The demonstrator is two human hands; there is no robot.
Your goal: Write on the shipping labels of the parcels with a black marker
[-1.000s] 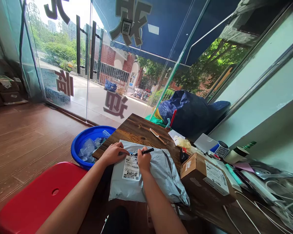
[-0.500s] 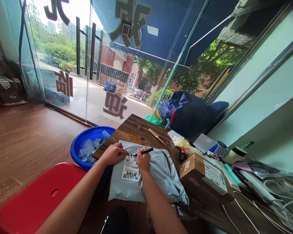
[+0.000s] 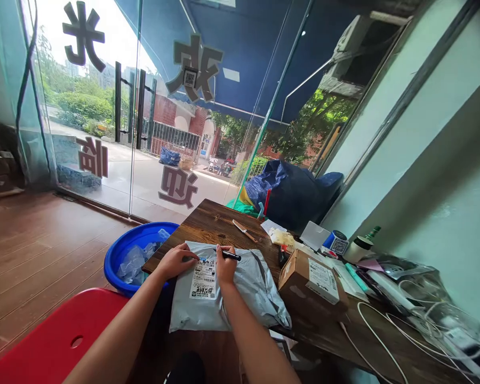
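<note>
A grey poly mailer (image 3: 240, 293) was laid flat on the near corner of the dark wooden bench (image 3: 212, 221), its white shipping label (image 3: 204, 279) turned upward. The left hand (image 3: 175, 261) was pressed on the mailer at the upper left edge of the label, the fingers spread flat and closed on nothing. A black marker pen (image 3: 229, 255) was gripped in the right hand (image 3: 225, 266), the fingers being clamped around its barrel, and its tip was set at the top edge of the label, where blue marks could be seen. A brown cardboard box (image 3: 310, 282) with its own white label was placed just beside the mailer on the right, touching or nearly touching it. Farther back on the bench a small knife (image 3: 244, 231) was laid, well apart from the hands. White cables (image 3: 384, 341) and clear plastic bags were spread over the right end of the bench. A blue plastic basin (image 3: 138, 255) holding crumpled clear wrapping was seen on the wooden floor at the left of the bench, and a red plastic stool (image 3: 60, 341) was positioned below the left forearm. A dark blue sack (image 3: 296, 194) was heaped against the glass wall behind the bench.
</note>
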